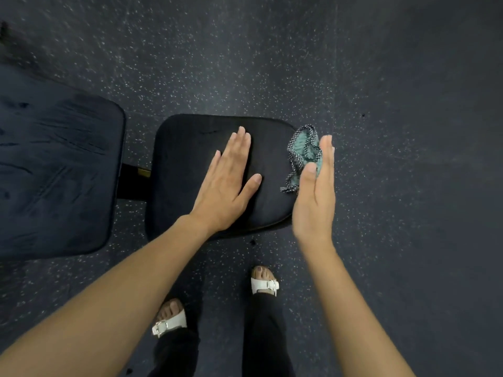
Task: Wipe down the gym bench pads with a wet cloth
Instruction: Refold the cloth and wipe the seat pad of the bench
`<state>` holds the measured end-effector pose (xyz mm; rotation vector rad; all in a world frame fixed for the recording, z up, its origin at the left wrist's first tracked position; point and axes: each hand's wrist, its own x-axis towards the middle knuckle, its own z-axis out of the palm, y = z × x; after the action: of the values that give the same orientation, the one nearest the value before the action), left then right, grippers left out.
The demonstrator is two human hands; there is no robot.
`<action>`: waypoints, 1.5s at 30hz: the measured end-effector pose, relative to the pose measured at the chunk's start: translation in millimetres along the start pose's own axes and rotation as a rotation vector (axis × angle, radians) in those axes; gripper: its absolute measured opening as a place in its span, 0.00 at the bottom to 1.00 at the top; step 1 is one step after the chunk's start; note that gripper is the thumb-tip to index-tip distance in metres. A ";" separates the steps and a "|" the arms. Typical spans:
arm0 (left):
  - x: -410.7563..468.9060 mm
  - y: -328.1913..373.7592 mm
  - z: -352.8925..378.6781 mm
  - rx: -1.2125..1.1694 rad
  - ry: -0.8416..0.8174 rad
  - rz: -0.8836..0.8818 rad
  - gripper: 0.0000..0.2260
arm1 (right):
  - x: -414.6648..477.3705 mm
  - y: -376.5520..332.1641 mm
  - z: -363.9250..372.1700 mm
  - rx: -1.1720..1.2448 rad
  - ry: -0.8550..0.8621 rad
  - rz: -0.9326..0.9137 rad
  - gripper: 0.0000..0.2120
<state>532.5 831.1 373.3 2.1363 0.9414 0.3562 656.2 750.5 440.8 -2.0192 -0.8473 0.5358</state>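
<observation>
The small black seat pad [190,148] of the gym bench lies in the middle of the view. My left hand [228,183] rests flat on its top, fingers straight and together. A crumpled teal cloth [302,151] with a black-and-white checked border sits at the pad's right edge. My right hand [315,191] stands on edge against that side, fingers straight, with the thumb pinching the cloth against the palm. The larger dark back pad [54,172] lies to the left and shows wet streaks.
A black frame bar with a yellow tag [136,180] joins the two pads. Dark speckled rubber floor [408,131] lies all around. My feet in white sandals [261,281] stand just in front of the seat pad.
</observation>
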 end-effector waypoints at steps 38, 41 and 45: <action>2.1 -6.8 -2.8 0.023 0.017 0.047 0.31 | -25.0 6.3 8.8 0.069 0.139 -0.038 0.22; 2.2 -8.2 -5.4 0.020 0.000 0.055 0.31 | -43.5 9.7 19.5 0.056 0.201 -0.043 0.23; 2.7 -11.0 -10.5 0.038 -0.052 0.074 0.32 | -73.0 10.2 49.6 0.033 0.333 -0.018 0.25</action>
<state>523.4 843.6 372.1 2.2083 0.8482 0.3203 578.8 720.1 409.6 -1.9956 -0.6480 0.1928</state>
